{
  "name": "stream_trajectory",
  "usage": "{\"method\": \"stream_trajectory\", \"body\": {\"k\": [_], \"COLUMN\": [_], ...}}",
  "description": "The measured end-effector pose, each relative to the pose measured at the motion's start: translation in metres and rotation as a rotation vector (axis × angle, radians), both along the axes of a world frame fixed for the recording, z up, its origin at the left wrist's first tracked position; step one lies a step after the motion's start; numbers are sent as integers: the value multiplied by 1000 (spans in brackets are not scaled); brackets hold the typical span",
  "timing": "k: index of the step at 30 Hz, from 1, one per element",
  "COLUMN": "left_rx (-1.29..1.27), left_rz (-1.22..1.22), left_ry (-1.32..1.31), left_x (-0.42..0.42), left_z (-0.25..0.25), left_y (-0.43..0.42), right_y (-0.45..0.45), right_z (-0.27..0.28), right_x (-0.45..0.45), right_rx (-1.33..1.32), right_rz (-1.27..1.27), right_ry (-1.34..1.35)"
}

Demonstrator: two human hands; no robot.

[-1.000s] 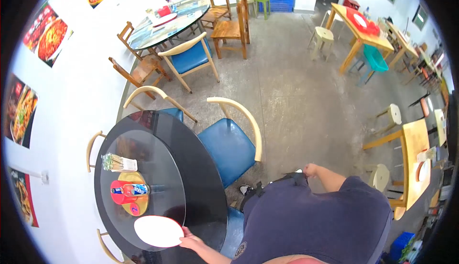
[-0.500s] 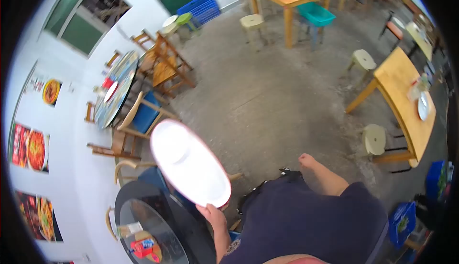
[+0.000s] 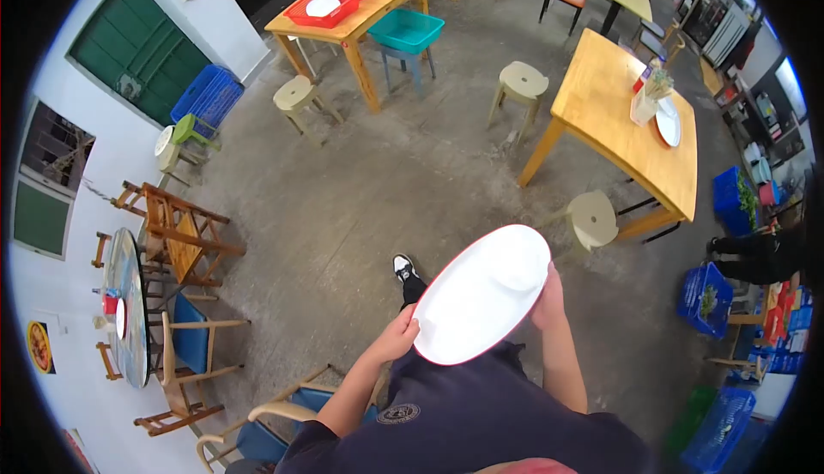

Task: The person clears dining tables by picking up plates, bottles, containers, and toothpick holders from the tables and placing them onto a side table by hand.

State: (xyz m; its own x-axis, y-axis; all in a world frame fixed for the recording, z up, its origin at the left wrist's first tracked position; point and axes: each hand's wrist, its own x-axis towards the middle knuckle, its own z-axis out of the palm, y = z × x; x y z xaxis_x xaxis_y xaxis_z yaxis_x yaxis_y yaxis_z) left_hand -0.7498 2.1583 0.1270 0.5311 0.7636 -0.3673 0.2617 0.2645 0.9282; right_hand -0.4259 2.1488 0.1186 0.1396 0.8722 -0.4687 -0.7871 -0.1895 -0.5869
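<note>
A large oval white plate (image 3: 468, 302) with a thin red rim is held out in front of my body, tilted up to the right. On its far right part sits a small round white dish or raised circle (image 3: 517, 270); which of these I cannot tell. My left hand (image 3: 396, 337) grips the plate's left edge, thumb on top. My right hand (image 3: 549, 298) closes on the right edge, its fingers partly hidden behind the plate.
Ahead to the right stands a wooden table (image 3: 592, 114) bearing a white oval plate (image 3: 668, 122), with a stool (image 3: 592, 219) beside it. A teal basin (image 3: 407, 31) and a red basket (image 3: 322, 8) are farther off. Chairs (image 3: 190, 337) line the left; a person's dark-clothed legs (image 3: 747, 255) show right.
My view has turned right, and the dark table at lower left has left it. The plate has swung across in front of me, and my right hand has taken hold of its other edge.
</note>
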Motion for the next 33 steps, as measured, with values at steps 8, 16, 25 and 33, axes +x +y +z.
{"method": "stream_trajectory", "body": {"k": [8, 16, 25, 33], "left_rx": [-73, -265, -279, -22], "left_rz": [210, 525, 532, 399], "left_ry": [-93, -136, -12, 72], "left_x": [-36, -78, -55, 3], "left_z": [-20, -9, -13, 18], "left_y": [193, 361, 549, 741], "right_y": [206, 398, 590, 833], "right_z": [-23, 20, -44, 11], "right_x": [-37, -105, -89, -64], "right_rx": [-74, -30, -92, 5], "right_rz": [37, 79, 107, 129], "right_ry": [-116, -152, 2, 13]}}
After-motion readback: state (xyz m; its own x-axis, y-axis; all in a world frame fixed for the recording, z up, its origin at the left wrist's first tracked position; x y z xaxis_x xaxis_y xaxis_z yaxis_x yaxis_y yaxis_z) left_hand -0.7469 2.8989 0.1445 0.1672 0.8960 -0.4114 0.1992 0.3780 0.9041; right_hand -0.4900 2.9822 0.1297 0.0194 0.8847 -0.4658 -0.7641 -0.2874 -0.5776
